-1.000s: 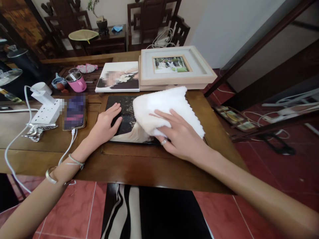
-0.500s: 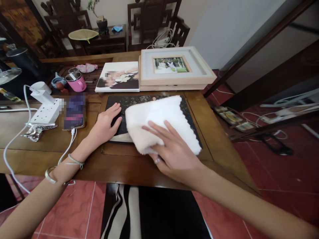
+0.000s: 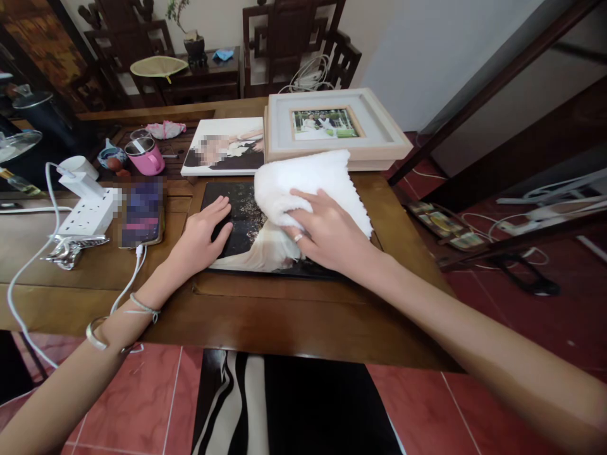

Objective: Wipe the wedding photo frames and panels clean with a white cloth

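A dark photo panel (image 3: 232, 208) with a pale dress pictured on it lies flat on the wooden table. My left hand (image 3: 202, 234) rests on its left edge, fingers stretched out and holding nothing. Across the right part of the panel is a fluffy white cloth (image 3: 308, 177), gripped and pressed down by my right hand (image 3: 327, 227). The cloth's far edge overlaps the front of the framed picture behind. Under the cloth and right hand, part of the panel is hidden.
Behind the panel lie a white-edged photo print (image 3: 232, 161) and a light wooden picture frame (image 3: 389, 136). To the left are a phone (image 3: 142, 212) on a cable, a white power strip (image 3: 90, 212), a silver ornament (image 3: 71, 249) and a pink mug (image 3: 147, 158).
My right hand and the white cloth have moved away from me, toward the panel's far edge, uncovering the pale dress on the near side. My left hand has stayed in place.
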